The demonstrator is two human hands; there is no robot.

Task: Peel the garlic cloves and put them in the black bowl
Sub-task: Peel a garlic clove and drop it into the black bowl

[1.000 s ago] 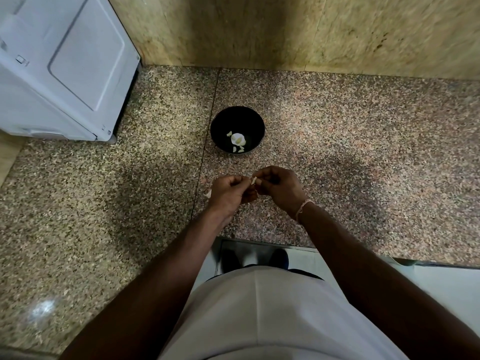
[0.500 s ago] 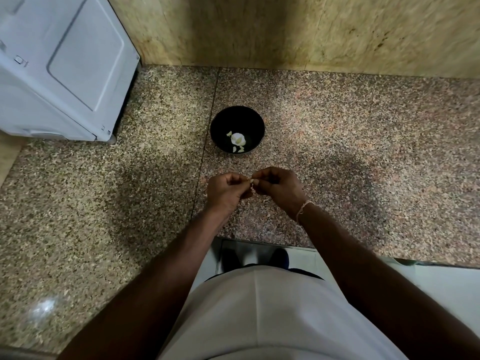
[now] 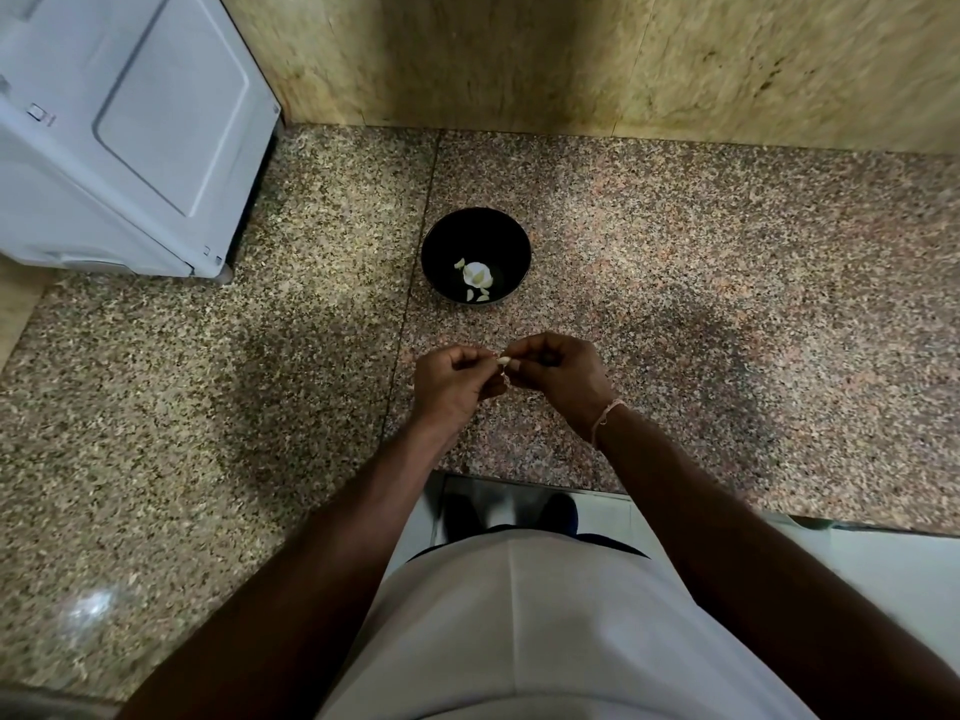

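A black bowl [image 3: 441, 236] stands on the speckled granite counter, with pale garlic pieces [image 3: 476, 273] lying in its bottom. Just in front of the bowl, my left hand [image 3: 453, 384] and my right hand [image 3: 558, 374] meet above the counter. Both pinch one small pale garlic clove [image 3: 504, 361] between their fingertips. Most of the clove is hidden by my fingers. A thin bracelet circles my right wrist.
A white appliance [image 3: 130, 132] stands at the back left of the counter [image 3: 208, 407]. A yellowish stone wall [image 3: 623, 59] runs along the back. The counter's front edge [image 3: 675, 498] is near my body, with the floor and my shoes below.
My hands have stayed in the same place in front of the bowl. The fingers have shifted slightly on the clove, and a bit more of it shows between them.
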